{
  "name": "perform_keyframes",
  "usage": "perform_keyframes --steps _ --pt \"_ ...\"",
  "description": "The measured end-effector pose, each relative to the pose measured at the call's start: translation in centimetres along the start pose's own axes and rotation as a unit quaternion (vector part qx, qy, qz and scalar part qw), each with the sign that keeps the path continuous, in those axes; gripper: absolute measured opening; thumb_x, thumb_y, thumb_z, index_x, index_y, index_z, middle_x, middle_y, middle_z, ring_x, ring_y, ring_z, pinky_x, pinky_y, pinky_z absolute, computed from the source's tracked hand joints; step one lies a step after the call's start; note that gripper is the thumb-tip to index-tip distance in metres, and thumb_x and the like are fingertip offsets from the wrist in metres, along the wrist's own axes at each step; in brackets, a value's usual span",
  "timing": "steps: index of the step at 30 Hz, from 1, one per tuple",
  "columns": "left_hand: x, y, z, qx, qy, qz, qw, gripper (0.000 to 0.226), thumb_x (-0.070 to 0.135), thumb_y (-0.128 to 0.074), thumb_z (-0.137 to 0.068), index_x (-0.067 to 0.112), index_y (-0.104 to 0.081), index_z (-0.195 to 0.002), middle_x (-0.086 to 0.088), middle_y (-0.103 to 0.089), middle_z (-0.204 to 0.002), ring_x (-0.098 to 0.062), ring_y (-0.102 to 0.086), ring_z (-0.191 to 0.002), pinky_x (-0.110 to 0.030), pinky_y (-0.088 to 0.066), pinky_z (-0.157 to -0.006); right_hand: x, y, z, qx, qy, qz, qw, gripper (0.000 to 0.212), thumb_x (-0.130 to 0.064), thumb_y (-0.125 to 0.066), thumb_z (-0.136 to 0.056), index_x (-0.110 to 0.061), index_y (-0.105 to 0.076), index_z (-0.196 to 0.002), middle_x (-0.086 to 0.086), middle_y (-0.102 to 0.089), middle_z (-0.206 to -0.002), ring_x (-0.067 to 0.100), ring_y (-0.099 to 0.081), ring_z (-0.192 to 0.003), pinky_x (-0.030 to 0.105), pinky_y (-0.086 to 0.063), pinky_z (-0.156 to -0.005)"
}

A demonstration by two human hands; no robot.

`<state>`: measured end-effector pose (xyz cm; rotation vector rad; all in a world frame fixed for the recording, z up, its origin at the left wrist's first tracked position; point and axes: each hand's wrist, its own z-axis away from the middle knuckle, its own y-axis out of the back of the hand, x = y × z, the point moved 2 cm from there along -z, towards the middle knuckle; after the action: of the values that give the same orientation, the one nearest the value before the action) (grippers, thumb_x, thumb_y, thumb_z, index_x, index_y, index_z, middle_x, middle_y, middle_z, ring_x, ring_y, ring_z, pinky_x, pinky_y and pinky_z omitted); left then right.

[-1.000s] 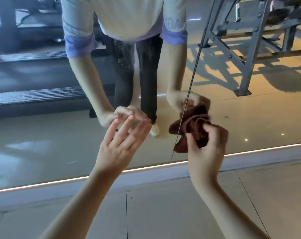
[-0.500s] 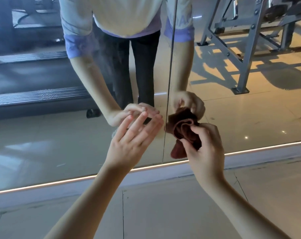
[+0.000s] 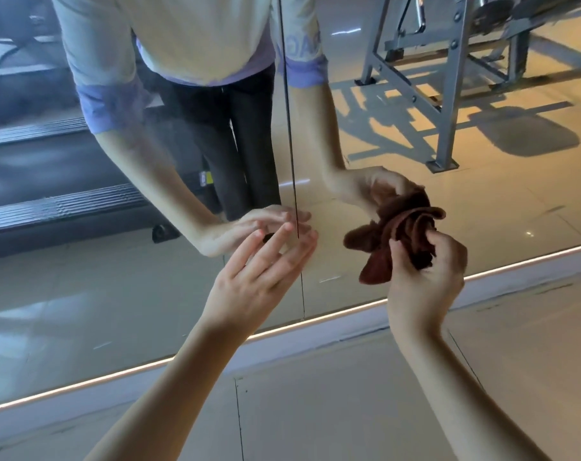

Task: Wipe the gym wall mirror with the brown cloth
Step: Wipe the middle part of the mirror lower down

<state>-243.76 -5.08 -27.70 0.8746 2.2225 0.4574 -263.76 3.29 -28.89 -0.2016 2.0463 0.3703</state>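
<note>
Gym mirror [image 3: 83,294]: right hand [image 3: 425,284] grips brown cloth [image 3: 377,264]; left hand [image 3: 249,287], fingers [image 3: 284,257] straight, perhaps touching it.

The brown cloth [image 3: 399,234], bunched into crumpled folds, sits low against the reflective wall mirror [image 3: 83,294], right of its vertical seam [image 3: 292,161].
</note>
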Motion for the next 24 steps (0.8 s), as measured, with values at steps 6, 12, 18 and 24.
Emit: perform_keyframes --steps 6,12,18,24 --pt "-0.1 -0.1 -0.2 -0.015 -0.018 -0.022 0.999 0.041 0.004 -0.032 -0.105 0.013 -0.045 -0.144 0.001 -0.038 -0.149 -0.023 -0.014 -0.151 -0.038 -0.018 -0.121 -0.3 0.4 0.3 -0.080 0.095 0.021 0.992 0.034 0.008 -0.081 -0.070 0.003 -0.070 -0.102 0.027 -0.054 -0.112 0.012 -0.051 -0.104 0.003 -0.036 -0.094" --pt "0.1 -0.3 0.0 -0.028 -0.014 -0.025 0.999 0.042 0.004 -0.035 -0.105 0.012 -0.042 -0.146 -0.001 -0.037 -0.150 -0.024 -0.010 -0.152 -0.041 -0.016 -0.121 -0.2 0.3 0.3 -0.028 -0.021 -0.006 0.999 0.041 0.000 -0.081 -0.075 -0.002 -0.068 -0.114 0.005 -0.062 -0.106 0.011 -0.059 -0.096 0.002 -0.041 -0.085" --pt "-0.2 0.0 -0.3 -0.026 -0.024 -0.006 0.999 0.040 0.003 -0.036 -0.105 0.011 -0.046 -0.143 -0.002 -0.041 -0.148 -0.024 -0.038 -0.138 -0.042 -0.020 -0.119 0.0 0.4 -0.2 -0.008 -0.071 -0.035 0.997 0.036 0.000 -0.079 -0.078 -0.006 -0.071 -0.112 0.001 -0.067 -0.105 0.022 -0.066 -0.100 0.027 -0.053 -0.091" --pt "-0.1 0.1 -0.3 -0.031 -0.023 -0.009 0.999 0.042 0.001 -0.034 -0.104 0.010 -0.046 -0.144 -0.003 -0.041 -0.148 -0.025 -0.026 -0.143 -0.043 -0.019 -0.119 -0.3 0.4 -0.4 -0.011 -0.034 -0.015 0.999 0.034 -0.001 -0.079 -0.078 -0.002 -0.070 -0.111 0.006 -0.065 -0.103 0.010 -0.059 -0.094 0.007 -0.045 -0.084"
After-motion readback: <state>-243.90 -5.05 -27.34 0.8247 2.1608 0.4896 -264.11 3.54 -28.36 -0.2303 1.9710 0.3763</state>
